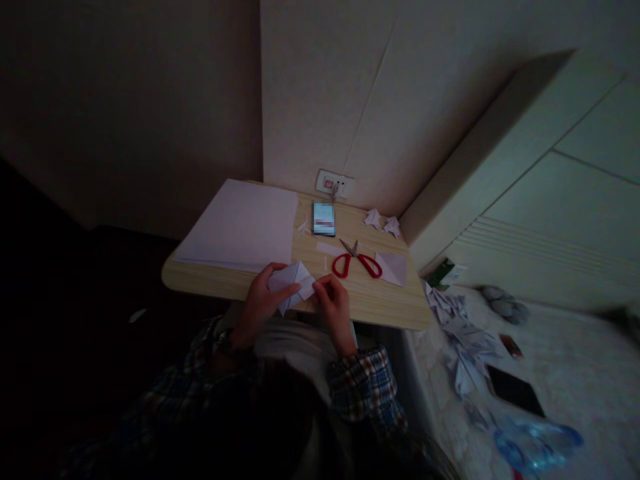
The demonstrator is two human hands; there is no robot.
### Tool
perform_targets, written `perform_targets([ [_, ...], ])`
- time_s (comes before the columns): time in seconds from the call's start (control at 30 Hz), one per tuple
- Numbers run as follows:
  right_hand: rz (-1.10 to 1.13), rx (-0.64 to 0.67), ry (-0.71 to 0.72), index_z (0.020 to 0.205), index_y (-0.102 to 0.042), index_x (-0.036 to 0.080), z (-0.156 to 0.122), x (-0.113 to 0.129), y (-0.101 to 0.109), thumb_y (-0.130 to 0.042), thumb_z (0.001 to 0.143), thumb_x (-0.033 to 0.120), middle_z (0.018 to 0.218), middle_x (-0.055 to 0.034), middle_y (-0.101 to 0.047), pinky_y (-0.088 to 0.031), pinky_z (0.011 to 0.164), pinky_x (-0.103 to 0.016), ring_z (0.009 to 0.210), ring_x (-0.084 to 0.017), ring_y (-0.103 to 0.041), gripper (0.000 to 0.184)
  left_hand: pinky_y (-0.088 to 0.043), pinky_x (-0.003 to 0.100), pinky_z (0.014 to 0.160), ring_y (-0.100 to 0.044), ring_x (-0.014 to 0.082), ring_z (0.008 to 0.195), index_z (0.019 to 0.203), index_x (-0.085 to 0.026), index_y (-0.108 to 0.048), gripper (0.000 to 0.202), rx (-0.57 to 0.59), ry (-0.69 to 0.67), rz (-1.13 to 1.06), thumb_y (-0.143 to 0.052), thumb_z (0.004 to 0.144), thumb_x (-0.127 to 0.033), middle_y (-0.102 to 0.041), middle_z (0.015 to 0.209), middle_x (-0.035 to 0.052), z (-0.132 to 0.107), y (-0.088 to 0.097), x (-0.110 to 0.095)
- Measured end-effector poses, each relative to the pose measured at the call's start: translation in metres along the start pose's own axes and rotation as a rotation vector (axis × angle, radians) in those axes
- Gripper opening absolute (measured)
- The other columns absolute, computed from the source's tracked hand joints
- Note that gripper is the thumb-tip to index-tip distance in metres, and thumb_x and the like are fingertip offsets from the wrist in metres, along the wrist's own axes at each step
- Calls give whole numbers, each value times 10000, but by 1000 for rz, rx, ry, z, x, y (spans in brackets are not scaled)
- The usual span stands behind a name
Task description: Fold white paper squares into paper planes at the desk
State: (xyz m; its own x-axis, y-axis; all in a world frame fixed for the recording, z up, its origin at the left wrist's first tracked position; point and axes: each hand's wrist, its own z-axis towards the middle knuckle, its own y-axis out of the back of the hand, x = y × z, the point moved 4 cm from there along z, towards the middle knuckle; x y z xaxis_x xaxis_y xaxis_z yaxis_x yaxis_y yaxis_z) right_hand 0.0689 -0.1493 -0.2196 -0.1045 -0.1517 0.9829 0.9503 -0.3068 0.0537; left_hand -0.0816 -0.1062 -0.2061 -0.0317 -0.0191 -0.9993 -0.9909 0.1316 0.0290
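Note:
A folded sheet of white paper (pixel 293 279) is held just over the front edge of the wooden tabletop (pixel 370 308). My left hand (pixel 263 300) grips its left side, with the thumb laid across the front. At its right corner, the fingertips of my right hand (pixel 334 303) pinch the paper. Beyond my right hand lie scissors with red handles (pixel 371 265), their blades parted, and a creased paper piece (pixel 395 268). A stack of white paper sheets (pixel 240 223) covers the left part of the tabletop.
A lit phone (pixel 324 219) lies near the wall socket (pixel 334 183). Two folded paper figures (pixel 391 227) sit at the back right, and thin paper strips (pixel 304 225) lie by the phone. On the bed (pixel 565 353) are several folded papers (pixel 465 333), a dark tablet-like slab (pixel 515 390) and a blue plastic bottle (pixel 537 445).

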Motion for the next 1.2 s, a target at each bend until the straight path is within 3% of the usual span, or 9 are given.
perform_targets([
  [0.17,-102,-67,61,713,-522,206,-4,2,3,-545,841,351,584,48,-493,-341,518,-242,540,-116,-441,195,-448,359,929,-590,250,1044,1015,-177,-575,574,42,-174,44,-794,506,-325,-643,1076,67,2,1,-14],
  [0.27,-188,-91,138,725,-536,205,-9,9,2,-537,858,317,631,35,-519,-359,558,-249,586,-123,-461,174,-422,382,973,-576,257,1084,1045,-183,-578,602,63,-251,105,-800,513,-356,-636,1132,86,1,3,-25],
  [0.37,-262,-102,222,735,-542,206,-15,19,1,-531,876,285,666,26,-532,-375,594,-257,624,-130,-479,162,-443,362,930,-602,257,1017,994,-188,-616,510,67,-301,270,-788,548,-363,-671,1055,68,-3,3,-35],
  [0.5,-310,-97,310,735,-540,213,-19,30,0,-526,882,248,667,25,-527,-387,592,-259,623,-132,-485,152,-470,272,711,-628,204,769,905,-212,-655,287,119,-292,463,-722,659,-343,-694,825,-6,-10,3,-42],
  [0.6,-347,-83,364,743,-542,218,-21,36,-1,-520,890,232,676,22,-531,-396,593,-256,630,-134,-499,149,-442,251,644,-619,188,706,869,-210,-668,224,125,-291,511,-697,697,-352,-692,763,-17,-13,4,-44],
  [0.73,-396,-60,433,747,-539,217,-23,44,-2,-527,892,205,686,20,-532,-395,593,-253,634,-134,-499,146,-448,246,646,-641,187,728,896,-217,-673,239,125,-314,485,-710,694,-340,-719,833,-8,-15,7,-48],
  [0.93,-436,55,457,771,-545,215,-28,57,-5,-508,900,167,712,8,-540,-403,611,-259,661,-138,-502,143,-495,252,723,-679,192,793,955,-216,-656,282,214,-357,337,-717,703,-325,-730,810,5,-23,3,-59],
  [1.2,-422,49,518,782,-563,222,-31,65,-2,-521,898,161,716,7,-555,-416,611,-260,666,-137,-515,138,-505,249,635,-685,193,705,915,-215,-671,252,198,-268,231,-731,687,-304,-721,734,0,-27,6,-61],
])
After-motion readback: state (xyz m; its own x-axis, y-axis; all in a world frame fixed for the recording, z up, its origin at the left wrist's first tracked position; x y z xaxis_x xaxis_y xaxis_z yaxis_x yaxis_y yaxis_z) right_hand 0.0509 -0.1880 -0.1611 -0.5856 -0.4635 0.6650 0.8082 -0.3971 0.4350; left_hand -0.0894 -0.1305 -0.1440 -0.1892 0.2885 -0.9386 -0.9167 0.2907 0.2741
